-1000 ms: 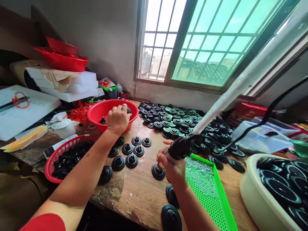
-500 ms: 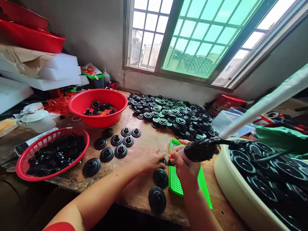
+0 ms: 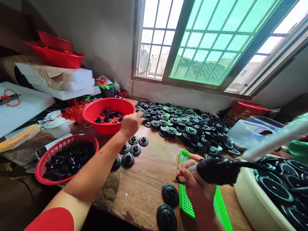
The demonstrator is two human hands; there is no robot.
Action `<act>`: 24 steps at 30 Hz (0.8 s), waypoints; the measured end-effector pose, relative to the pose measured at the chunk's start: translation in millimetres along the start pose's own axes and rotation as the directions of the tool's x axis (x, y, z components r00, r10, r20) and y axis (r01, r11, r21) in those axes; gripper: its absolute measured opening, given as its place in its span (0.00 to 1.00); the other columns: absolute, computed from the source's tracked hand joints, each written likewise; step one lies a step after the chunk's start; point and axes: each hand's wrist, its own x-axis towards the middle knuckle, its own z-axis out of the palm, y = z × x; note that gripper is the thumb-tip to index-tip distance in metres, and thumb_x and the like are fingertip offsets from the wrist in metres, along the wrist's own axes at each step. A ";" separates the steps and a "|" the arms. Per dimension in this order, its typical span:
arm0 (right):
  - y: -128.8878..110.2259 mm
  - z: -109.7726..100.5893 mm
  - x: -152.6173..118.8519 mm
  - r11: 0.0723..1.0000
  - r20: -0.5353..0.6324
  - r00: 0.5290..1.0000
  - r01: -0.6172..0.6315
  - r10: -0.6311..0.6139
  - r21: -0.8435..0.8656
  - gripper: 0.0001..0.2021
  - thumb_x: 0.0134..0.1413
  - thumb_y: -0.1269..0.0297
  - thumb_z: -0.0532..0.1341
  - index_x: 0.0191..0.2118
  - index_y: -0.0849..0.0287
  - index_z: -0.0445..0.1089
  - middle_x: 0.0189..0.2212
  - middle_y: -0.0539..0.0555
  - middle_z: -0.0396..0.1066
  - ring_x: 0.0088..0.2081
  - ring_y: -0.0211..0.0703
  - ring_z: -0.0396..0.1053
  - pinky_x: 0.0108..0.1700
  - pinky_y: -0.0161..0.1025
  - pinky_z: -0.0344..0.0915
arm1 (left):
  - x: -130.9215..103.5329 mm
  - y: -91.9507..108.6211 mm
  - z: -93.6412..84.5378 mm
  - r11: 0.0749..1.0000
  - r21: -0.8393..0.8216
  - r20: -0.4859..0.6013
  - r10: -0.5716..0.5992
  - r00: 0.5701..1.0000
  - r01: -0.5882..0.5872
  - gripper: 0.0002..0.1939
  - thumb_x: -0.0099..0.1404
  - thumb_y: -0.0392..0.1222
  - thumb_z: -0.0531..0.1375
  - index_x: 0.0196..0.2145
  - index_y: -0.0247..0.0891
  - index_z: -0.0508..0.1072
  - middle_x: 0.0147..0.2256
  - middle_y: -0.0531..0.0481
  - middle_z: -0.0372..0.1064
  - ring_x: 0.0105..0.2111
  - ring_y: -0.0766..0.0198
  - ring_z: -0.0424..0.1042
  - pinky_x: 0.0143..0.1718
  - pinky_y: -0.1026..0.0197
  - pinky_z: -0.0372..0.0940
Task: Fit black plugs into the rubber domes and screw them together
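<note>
My right hand (image 3: 192,179) is wrapped around a power screwdriver (image 3: 216,170) with a black body, its thin bit pointing left. The tool is above a green perforated tray (image 3: 184,202) holding small metal pieces. My left hand (image 3: 131,124), fingers curled together, is between the red basin (image 3: 106,126) and the heap of black stepped discs (image 3: 185,120). Whatever its fingertips pinch is hidden against the dark heap. Two black discs, one of them (image 3: 170,195) farther back, lie left of the tray. Several more, such as a disc (image 3: 135,150), sit below my left hand.
A red basket (image 3: 38,170) of black parts stands at the left table edge, with a white lidded cup (image 3: 57,127) behind. At right are a large cream tub (image 3: 247,199) of discs, a clear plastic box (image 3: 245,133) and a white wrapped pole (image 3: 276,138) slanting across.
My left hand has gone from the discs by the tray up and left to the heap's edge. The disc beneath it is gone from there. My right hand still holds the screwdriver; the view has shifted.
</note>
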 end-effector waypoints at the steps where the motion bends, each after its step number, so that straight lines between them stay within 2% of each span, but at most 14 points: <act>1: 1.3 3.4 0.6 1.000 0.018 1.000 0.004 -0.004 -0.001 0.21 0.52 0.62 0.70 0.50 0.53 0.66 0.26 0.46 0.71 0.23 0.38 0.68 0.27 0.38 0.67 | 13.5 -13.9 -16.3 0.998 0.036 -0.051 -0.057 0.997 0.059 0.22 0.76 0.47 0.48 0.58 0.28 0.67 0.49 0.30 0.72 0.50 0.41 0.72 0.49 0.46 0.63; 3: 3.0 9.1 1.9 0.999 0.044 0.999 0.026 -0.025 -0.019 0.20 0.52 0.63 0.70 0.50 0.53 0.66 0.25 0.45 0.72 0.22 0.37 0.68 0.26 0.37 0.66 | 27.6 -29.9 -41.3 0.973 0.154 -0.164 -0.146 0.975 0.172 0.25 0.74 0.49 0.53 0.61 0.30 0.64 0.53 0.31 0.70 0.53 0.41 0.69 0.52 0.47 0.62; 4: 3.2 10.7 2.6 0.999 0.052 0.998 0.041 -0.039 -0.026 0.20 0.52 0.64 0.70 0.50 0.53 0.65 0.25 0.44 0.72 0.22 0.37 0.68 0.25 0.37 0.66 | 26.4 -30.4 -48.4 0.964 0.183 -0.190 -0.157 0.969 0.192 0.27 0.73 0.49 0.54 0.62 0.30 0.63 0.54 0.31 0.69 0.55 0.42 0.68 0.53 0.48 0.61; 6: 2.2 11.0 4.2 0.998 0.049 0.997 0.060 -0.059 -0.018 0.21 0.52 0.65 0.69 0.50 0.52 0.65 0.25 0.44 0.72 0.21 0.36 0.67 0.24 0.35 0.65 | 4.8 -15.7 -51.7 0.972 0.180 -0.152 -0.122 0.981 0.149 0.26 0.73 0.49 0.55 0.62 0.31 0.63 0.55 0.33 0.69 0.54 0.45 0.68 0.54 0.51 0.61; 8: -0.5 7.3 5.6 0.998 0.031 0.997 0.064 -0.064 0.007 0.21 0.51 0.66 0.69 0.50 0.52 0.64 0.26 0.44 0.72 0.22 0.36 0.68 0.25 0.36 0.65 | -40.9 16.4 -43.2 0.996 0.084 0.033 0.016 0.999 -0.019 0.22 0.73 0.50 0.55 0.56 0.32 0.68 0.51 0.36 0.72 0.50 0.49 0.70 0.52 0.53 0.63; 9: -2.6 4.3 6.0 0.998 0.018 0.998 0.064 -0.064 0.015 0.21 0.51 0.65 0.69 0.50 0.53 0.64 0.26 0.44 0.72 0.22 0.37 0.68 0.26 0.36 0.66 | -69.9 36.4 -36.2 0.990 -0.021 0.161 0.138 0.977 -0.136 0.23 0.71 0.54 0.57 0.54 0.33 0.70 0.49 0.38 0.73 0.48 0.51 0.71 0.51 0.54 0.65; 10: -5.1 0.9 6.0 0.998 0.003 0.998 0.065 -0.065 0.015 0.21 0.51 0.65 0.69 0.50 0.53 0.65 0.26 0.44 0.72 0.23 0.37 0.68 0.27 0.37 0.67 | -100.3 57.5 -27.9 0.958 -0.152 0.285 0.278 0.917 -0.243 0.28 0.67 0.59 0.60 0.54 0.34 0.71 0.49 0.39 0.73 0.47 0.51 0.72 0.50 0.54 0.66; 11: -7.8 -2.6 5.6 0.998 -0.010 0.998 0.068 -0.068 0.010 0.21 0.51 0.65 0.69 0.50 0.53 0.65 0.26 0.44 0.72 0.23 0.37 0.69 0.28 0.38 0.67 | -130.0 78.6 -18.6 0.919 -0.267 0.369 0.376 0.850 -0.290 0.36 0.61 0.67 0.62 0.56 0.35 0.70 0.50 0.39 0.73 0.46 0.50 0.72 0.49 0.53 0.67; 13: -13.4 -9.3 3.4 0.997 -0.033 0.996 0.078 -0.078 -0.010 0.20 0.51 0.64 0.70 0.49 0.53 0.66 0.26 0.44 0.72 0.24 0.38 0.69 0.30 0.39 0.68 | -178.7 116.7 1.4 0.885 -0.375 0.453 0.433 0.779 -0.274 0.53 0.51 0.76 0.64 0.64 0.37 0.64 0.53 0.37 0.71 0.47 0.46 0.72 0.46 0.49 0.69; 14: -15.9 -12.2 1.9 0.997 -0.041 0.996 0.079 -0.080 -0.021 0.20 0.51 0.64 0.70 0.49 0.53 0.66 0.26 0.44 0.72 0.24 0.38 0.69 0.30 0.39 0.68 | -194.8 132.2 11.5 0.898 -0.369 0.486 0.406 0.774 -0.239 0.57 0.51 0.76 0.64 0.67 0.36 0.59 0.54 0.35 0.69 0.47 0.44 0.72 0.45 0.47 0.70; 15: -17.9 -14.7 0.1 0.997 -0.046 0.996 0.074 -0.076 -0.035 0.19 0.52 0.64 0.70 0.49 0.53 0.66 0.26 0.44 0.72 0.25 0.38 0.69 0.31 0.39 0.68 | -204.9 144.6 21.0 0.922 -0.334 0.521 0.351 0.778 -0.193 0.55 0.55 0.74 0.63 0.69 0.36 0.57 0.55 0.34 0.69 0.47 0.43 0.73 0.44 0.47 0.70; 18: -19.8 -20.1 -5.3 0.997 -0.054 0.997 0.057 -0.060 -0.060 0.19 0.52 0.64 0.70 0.49 0.53 0.66 0.26 0.45 0.72 0.25 0.39 0.70 0.32 0.40 0.69 | -205.9 162.2 41.7 0.966 -0.243 0.574 0.218 0.789 -0.090 0.38 0.68 0.57 0.59 0.68 0.33 0.58 0.52 0.32 0.71 0.45 0.45 0.75 0.41 0.48 0.71; 21: -15.1 -23.0 -8.2 0.996 -0.039 0.998 0.053 -0.056 -0.075 0.21 0.51 0.63 0.70 0.50 0.53 0.66 0.25 0.45 0.71 0.25 0.40 0.69 0.30 0.40 0.69 | -192.2 159.2 49.9 0.966 -0.246 0.593 0.212 0.777 -0.076 0.23 0.67 0.40 0.58 0.58 0.33 0.68 0.45 0.37 0.75 0.41 0.49 0.78 0.39 0.51 0.71; 24: -7.6 -23.7 -8.3 0.993 -0.044 0.998 0.039 -0.044 -0.115 0.22 0.50 0.62 0.71 0.49 0.54 0.66 0.26 0.46 0.71 0.25 0.41 0.69 0.31 0.41 0.69 | -188.9 153.4 55.4 0.972 -0.216 0.580 0.203 0.789 -0.091 0.18 0.68 0.37 0.56 0.54 0.31 0.71 0.42 0.37 0.76 0.41 0.49 0.78 0.38 0.51 0.71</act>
